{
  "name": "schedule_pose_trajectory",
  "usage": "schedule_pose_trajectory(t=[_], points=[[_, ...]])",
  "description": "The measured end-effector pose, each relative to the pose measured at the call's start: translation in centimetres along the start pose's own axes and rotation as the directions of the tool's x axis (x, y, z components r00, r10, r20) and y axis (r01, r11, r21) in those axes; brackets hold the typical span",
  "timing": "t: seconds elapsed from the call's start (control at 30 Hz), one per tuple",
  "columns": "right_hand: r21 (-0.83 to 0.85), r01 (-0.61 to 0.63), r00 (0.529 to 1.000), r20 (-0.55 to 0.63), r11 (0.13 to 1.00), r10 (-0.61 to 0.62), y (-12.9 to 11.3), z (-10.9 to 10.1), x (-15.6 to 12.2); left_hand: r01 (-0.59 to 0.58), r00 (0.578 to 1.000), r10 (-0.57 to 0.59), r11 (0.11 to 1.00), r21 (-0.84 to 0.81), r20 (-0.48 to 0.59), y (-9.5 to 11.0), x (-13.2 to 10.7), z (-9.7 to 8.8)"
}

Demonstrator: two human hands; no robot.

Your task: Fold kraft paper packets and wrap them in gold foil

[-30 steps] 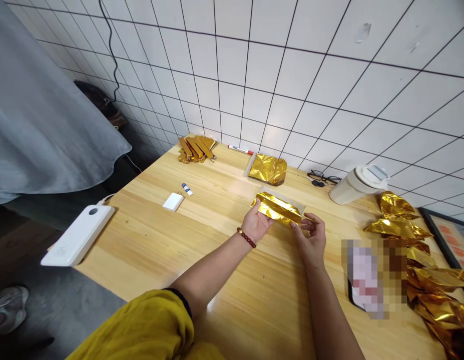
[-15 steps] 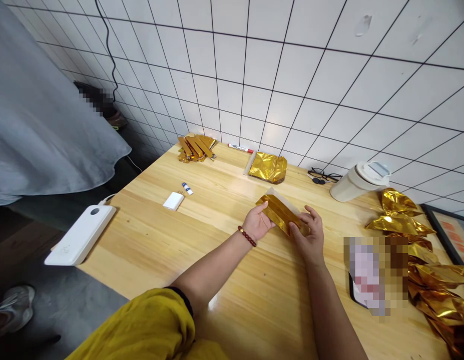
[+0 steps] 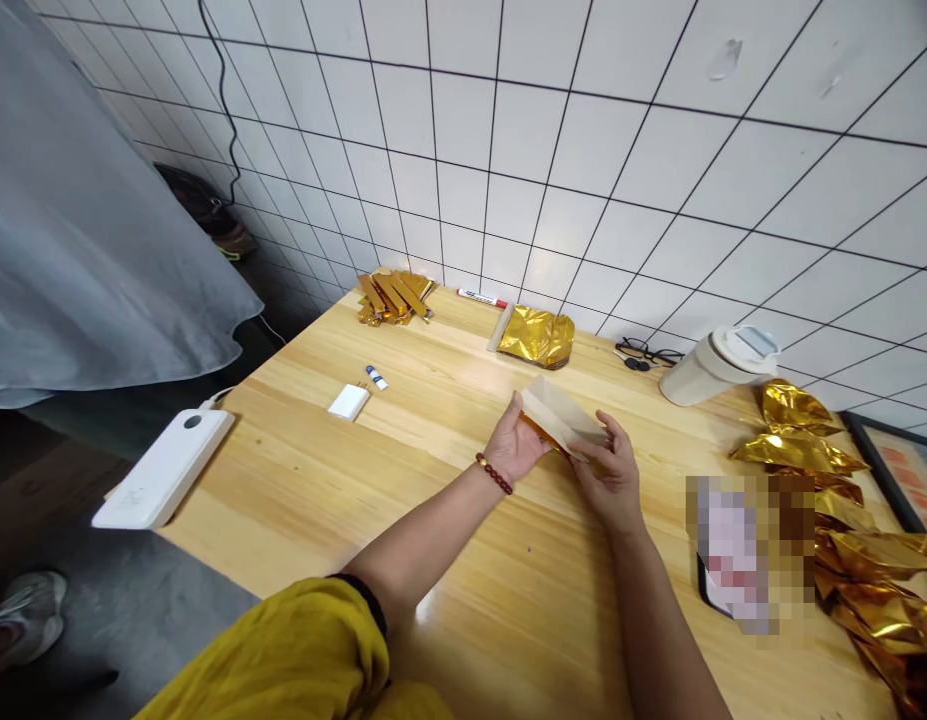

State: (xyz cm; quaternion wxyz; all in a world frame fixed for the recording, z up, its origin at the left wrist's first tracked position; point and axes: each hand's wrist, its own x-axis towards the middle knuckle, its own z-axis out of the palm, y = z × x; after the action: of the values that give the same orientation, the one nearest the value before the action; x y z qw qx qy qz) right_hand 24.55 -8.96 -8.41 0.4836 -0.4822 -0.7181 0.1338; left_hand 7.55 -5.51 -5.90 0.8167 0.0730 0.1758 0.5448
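Between my two hands is a sheet of gold foil paper point(image 3: 560, 412), its pale backing turned up and a strip of gold showing along the near edge. My left hand point(image 3: 514, 442), with a bead bracelet on the wrist, holds the left end, thumb raised beside it. At the right end, my right hand point(image 3: 609, 470) grips the paper, some of its fingers against the pale side. Parts of the fingers are hidden under the sheet. Beyond the hands lies a stack of gold foil sheets point(image 3: 538, 335) on the wooden table point(image 3: 448, 540).
Folded gold strips point(image 3: 394, 297) and a marker point(image 3: 481, 298) lie near the wall. Glasses point(image 3: 649, 354) and a white tumbler point(image 3: 707, 372) stand back right. Folded gold pieces point(image 3: 879, 550) and a blurred phone point(image 3: 733, 560) are at right; a charger point(image 3: 349, 402) and white power bank point(image 3: 163, 470) at left.
The gold flap that faced up between my hands has turned over, so the pale backing now shows. My right hand has shifted slightly left; the left has hardly moved.
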Motion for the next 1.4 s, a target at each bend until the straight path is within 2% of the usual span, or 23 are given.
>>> schedule_pose_trajectory(t=[0.17,0.23,0.37,0.47,0.57,0.73,0.87,1.0,1.1,1.27,1.4], points=[[-0.008,0.039,0.995,0.091,0.999,-0.038,-0.4,-0.2,-0.2,-0.030,0.999,0.029,1.000,-0.010,-0.046,-0.2,0.2,-0.5],[0.018,0.020,0.995,0.099,1.000,-0.022,-0.7,-0.3,-0.1,-0.021,0.996,0.018,0.999,-0.034,-0.086,-0.2,0.5,-0.5],[0.151,-0.154,0.988,0.011,0.976,0.155,-0.2,-0.4,-0.1,-0.045,0.990,0.038,0.998,-0.052,-0.139,0.0,0.6,-0.2],[0.332,-0.303,0.946,-0.008,0.893,0.324,0.8,-0.2,-0.1,-0.040,0.994,0.035,0.998,-0.044,-0.104,0.0,0.4,0.0],[0.442,-0.415,0.901,0.077,0.795,0.428,1.1,0.0,-0.2,-0.009,0.998,0.007,0.999,-0.036,-0.064,-0.1,0.3,0.0],[0.507,-0.510,0.846,0.152,0.695,0.510,0.0,0.0,0.2,0.014,1.000,-0.014,1.000,-0.001,0.001,-0.3,0.1,0.0],[0.503,-0.563,0.804,0.149,0.656,0.576,-0.8,-0.2,0.6,-0.015,0.998,0.011,0.998,0.066,0.061,-0.6,-0.1,0.2],[0.516,-0.570,0.790,0.128,0.640,0.600,-1.1,-0.5,0.8,-0.009,0.999,-0.003,0.966,0.259,0.044,-1.4,-0.4,0.3],[0.504,-0.569,0.792,0.125,0.650,0.597,-1.3,-0.6,0.8,-0.019,1.000,0.017,0.938,0.346,0.010,-2.2,-0.5,0.1],[0.504,-0.540,0.820,0.134,0.674,0.556,-1.4,-0.4,0.8,0.001,0.999,0.014,0.925,0.379,-0.038,-2.6,-0.4,-0.4],[0.498,-0.541,0.824,0.148,0.678,0.548,-1.1,-0.3,0.6,-0.004,0.999,0.017,0.947,0.322,-0.039,-2.3,-0.5,-0.2]])
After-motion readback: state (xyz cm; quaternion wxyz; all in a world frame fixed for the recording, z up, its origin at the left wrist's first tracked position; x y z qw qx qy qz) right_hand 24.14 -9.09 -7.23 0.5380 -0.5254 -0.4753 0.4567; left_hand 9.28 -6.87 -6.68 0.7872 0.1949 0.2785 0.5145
